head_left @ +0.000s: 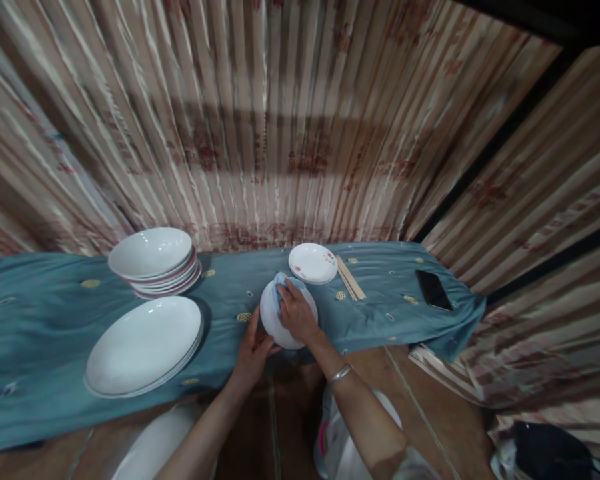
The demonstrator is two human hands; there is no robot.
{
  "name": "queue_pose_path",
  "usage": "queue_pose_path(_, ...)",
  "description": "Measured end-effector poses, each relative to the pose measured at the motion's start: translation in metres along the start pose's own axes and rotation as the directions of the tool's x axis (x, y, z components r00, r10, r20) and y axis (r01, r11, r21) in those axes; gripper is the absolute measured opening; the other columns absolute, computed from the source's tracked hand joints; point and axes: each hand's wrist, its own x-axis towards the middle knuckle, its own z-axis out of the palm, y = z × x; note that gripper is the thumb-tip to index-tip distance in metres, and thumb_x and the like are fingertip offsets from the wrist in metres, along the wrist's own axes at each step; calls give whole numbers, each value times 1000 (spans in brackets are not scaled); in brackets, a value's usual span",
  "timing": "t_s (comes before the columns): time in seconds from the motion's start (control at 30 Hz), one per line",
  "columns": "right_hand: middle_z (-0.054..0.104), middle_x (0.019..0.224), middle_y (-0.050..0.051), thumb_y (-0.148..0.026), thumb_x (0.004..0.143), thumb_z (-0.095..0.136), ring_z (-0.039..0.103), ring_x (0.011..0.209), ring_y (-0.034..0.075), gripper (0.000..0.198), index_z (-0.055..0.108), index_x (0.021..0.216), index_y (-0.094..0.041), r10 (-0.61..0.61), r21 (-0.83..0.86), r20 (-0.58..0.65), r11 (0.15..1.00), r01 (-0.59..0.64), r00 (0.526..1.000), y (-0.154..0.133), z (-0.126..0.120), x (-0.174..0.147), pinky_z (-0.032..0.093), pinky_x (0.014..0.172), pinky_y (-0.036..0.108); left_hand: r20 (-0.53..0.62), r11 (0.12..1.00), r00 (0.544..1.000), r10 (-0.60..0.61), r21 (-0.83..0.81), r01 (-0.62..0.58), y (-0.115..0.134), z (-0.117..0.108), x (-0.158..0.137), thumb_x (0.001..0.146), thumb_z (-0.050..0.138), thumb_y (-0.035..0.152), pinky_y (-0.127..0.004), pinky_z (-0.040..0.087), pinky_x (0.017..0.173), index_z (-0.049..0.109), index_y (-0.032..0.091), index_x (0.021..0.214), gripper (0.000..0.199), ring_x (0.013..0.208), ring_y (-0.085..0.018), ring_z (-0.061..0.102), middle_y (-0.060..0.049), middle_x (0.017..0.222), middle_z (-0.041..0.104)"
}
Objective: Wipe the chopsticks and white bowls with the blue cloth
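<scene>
A round white dish (305, 337) is at the front edge of the table, between my hands; I cannot tell whether it is a plate or a shallow bowl. My left hand (253, 350) grips its lower left rim, thumb and fingers around the edge. Pressed flat against its face is a light-blue cloth (280, 280), bunched under the fingers of my right hand (296, 310). Just behind the dish lies a small white plate (313, 262) with a red flower pattern. Beside that plate are several wooden chopsticks (351, 279).
A teal tablecloth (380, 313) covers the table. On the left stand a stack of bowls (153, 253) and large oval plates (145, 343). A phone (433, 290) lies at the right. Below the front edge are white containers (153, 443). A pleated curtain (260, 133) hangs behind.
</scene>
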Motion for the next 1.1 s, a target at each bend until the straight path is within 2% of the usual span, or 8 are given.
queue_pose_path(0.13,49,137,18,-8,81,48,28,138,29,50,48,131,-6,-13,-139,92,990,26,996,9,-5,-6,31,109,49,-6,1000,1000,-11,2,12,2,1,-2,67,70,32,-35,57,76,21,24,147,94,99,-25,62,-9,113,64)
queue_pose_path(0.33,50,134,22,-11,84,48,40,132,29,44,50,128,-6,101,-271,107,960,-69,989,17,-11,-28,36,107,46,-34,999,999,-31,-22,31,6,5,-4,67,69,28,-37,57,78,19,21,148,95,91,-22,63,-7,99,66)
queue_pose_path(0.4,54,131,20,-8,84,46,42,130,28,42,53,125,-10,101,-252,135,966,-65,986,16,-14,-37,37,106,45,-47,999,998,-29,-40,27,6,6,-4,66,70,27,-37,57,78,21,21,147,95,90,-22,63,-5,95,66)
queue_pose_path(0.53,49,135,20,-9,85,45,49,124,28,41,55,125,-11,113,-173,174,982,-83,978,5,-23,-56,39,104,45,-64,997,998,-26,-72,21,3,5,-4,64,72,28,-37,57,77,21,20,147,98,85,-20,63,-3,90,66)
queue_pose_path(0.67,51,135,15,-13,87,45,50,123,26,39,58,123,-17,36,-33,220,999,-29,975,-10,-27,-67,40,103,44,-74,996,997,-30,-82,24,-1,3,-3,64,71,27,-38,57,76,23,22,147,96,79,-18,64,-2,88,66)
queue_pose_path(0.87,51,136,11,-13,88,43,48,125,22,39,60,121,-20,-76,159,220,986,41,973,-26,-22,-55,39,105,41,-70,997,997,-24,-68,20,-2,2,-3,66,70,27,-35,56,76,22,22,147,94,83,-19,65,-4,93,68)
queue_pose_path(1.0,50,135,12,-9,85,43,48,124,22,43,57,124,-20,-72,158,156,986,46,985,-29,-10,-42,37,106,44,-77,998,996,-37,-61,32,-3,2,-3,67,67,25,-36,57,75,21,20,147,93,77,-18,65,-2,85,67)
queue_pose_path(1.1,49,136,12,-9,85,42,47,125,23,45,55,126,-20,-61,133,111,990,46,992,-26,-1,-33,36,106,46,-59,996,998,-25,-82,20,-3,2,-3,67,66,24,-38,56,78,19,21,148,94,81,-19,65,-2,87,68)
